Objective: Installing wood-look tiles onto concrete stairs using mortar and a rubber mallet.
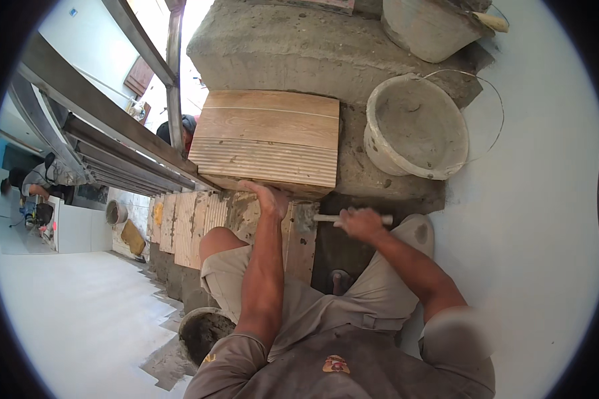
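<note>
My left hand reaches up against the front face of a tiled stair step, just under the tread's front edge. Its visible fingers are stretched out along the riser. The step's wood-look tile has a ribbed strip along the near edge and grey mortar smears on top. To the right, my right hand is closed around a pale, stick-like tool handle, held roughly level over the bare cement step. The hand is slightly blurred, and I cannot make out the tool's head.
A bucket of grey mortar with a wire handle stands right of the tiled step. Another bucket sits higher up. A mortar bucket is by my left side. A metal railing runs along the left; a white wall borders the right.
</note>
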{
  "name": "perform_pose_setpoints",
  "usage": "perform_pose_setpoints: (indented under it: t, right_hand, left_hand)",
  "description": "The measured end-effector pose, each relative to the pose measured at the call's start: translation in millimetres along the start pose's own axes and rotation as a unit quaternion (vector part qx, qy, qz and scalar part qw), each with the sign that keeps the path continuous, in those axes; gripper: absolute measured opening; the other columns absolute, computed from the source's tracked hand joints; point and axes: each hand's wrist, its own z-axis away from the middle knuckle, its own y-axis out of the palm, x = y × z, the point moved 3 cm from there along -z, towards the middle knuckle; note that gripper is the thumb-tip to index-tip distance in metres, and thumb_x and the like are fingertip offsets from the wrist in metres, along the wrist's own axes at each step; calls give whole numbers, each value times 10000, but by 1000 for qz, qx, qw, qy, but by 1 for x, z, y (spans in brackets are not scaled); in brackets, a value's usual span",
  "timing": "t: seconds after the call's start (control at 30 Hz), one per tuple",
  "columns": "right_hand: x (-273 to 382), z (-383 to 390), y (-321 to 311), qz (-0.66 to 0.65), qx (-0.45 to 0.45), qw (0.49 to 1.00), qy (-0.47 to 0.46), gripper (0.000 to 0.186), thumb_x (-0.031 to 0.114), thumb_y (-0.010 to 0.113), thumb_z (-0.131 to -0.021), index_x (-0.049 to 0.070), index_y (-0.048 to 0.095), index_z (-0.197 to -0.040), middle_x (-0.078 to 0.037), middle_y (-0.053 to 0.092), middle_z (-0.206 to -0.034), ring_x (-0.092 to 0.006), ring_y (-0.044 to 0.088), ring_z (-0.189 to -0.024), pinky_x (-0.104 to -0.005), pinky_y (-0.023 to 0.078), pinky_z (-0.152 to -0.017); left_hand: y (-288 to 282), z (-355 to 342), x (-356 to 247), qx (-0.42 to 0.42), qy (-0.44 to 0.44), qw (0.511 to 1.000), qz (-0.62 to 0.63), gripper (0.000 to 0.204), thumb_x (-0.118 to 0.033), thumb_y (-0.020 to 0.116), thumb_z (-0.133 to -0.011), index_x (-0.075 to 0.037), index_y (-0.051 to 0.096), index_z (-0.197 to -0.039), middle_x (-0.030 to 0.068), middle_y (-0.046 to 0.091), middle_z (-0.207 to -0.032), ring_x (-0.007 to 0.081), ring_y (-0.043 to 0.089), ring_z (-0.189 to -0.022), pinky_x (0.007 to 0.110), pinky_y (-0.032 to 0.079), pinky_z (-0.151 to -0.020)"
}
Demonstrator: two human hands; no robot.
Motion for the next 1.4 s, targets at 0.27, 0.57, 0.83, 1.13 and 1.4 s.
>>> perform_pose_setpoints:
  t: [0.27,0.57,0.83,1.13,1.4]
  right_hand:
    - [12,20,9,-7,52,990,-132,411,499,577,-976,95,624,-918,-147,686,-787,-345,721,-711,-490,567,-606]
    - [-7,6,-17,-25,-18,996,79,465,528,550,-985,71,632,-959,-152,708,-839,-377,720,-746,-496,579,-633]
    - [-34,17,-44,30,72,993,-85,454,530,556,-980,84,637,-950,-146,707,-837,-361,726,-778,-479,574,-656]
    - [5,0,-45,9,-1,1000,-17,470,542,588,-966,78,634,-905,-149,699,-815,-352,728,-739,-479,576,-604]
    - [-35,-7,-76,66,-35,991,112,474,579,619,-934,111,645,-863,-145,699,-764,-358,714,-682,-483,551,-564]
  left_hand:
    - [7,7,0,1,9,999,-38,1290,-1011,114,-764,-88,0,-1657,139,1,-1732,352,29,-1581,546,52,-1267]
    - [0,1,4,-7,6,1000,-21,1275,-1009,111,-766,-106,15,-1661,130,18,-1733,359,45,-1578,566,70,-1260]
    - [-10,-6,7,11,-18,1000,1,1266,-1018,127,-750,-156,-9,-1666,119,-14,-1735,366,15,-1581,618,65,-1241]
    - [-40,-26,11,25,10,998,-54,1322,-1034,76,-711,-119,-16,-1661,133,10,-1734,375,22,-1585,637,100,-1231]
    - [-17,-11,12,-21,-18,998,-49,1260,-993,48,-757,-118,-55,-1657,123,-15,-1735,351,33,-1590,568,83,-1254]
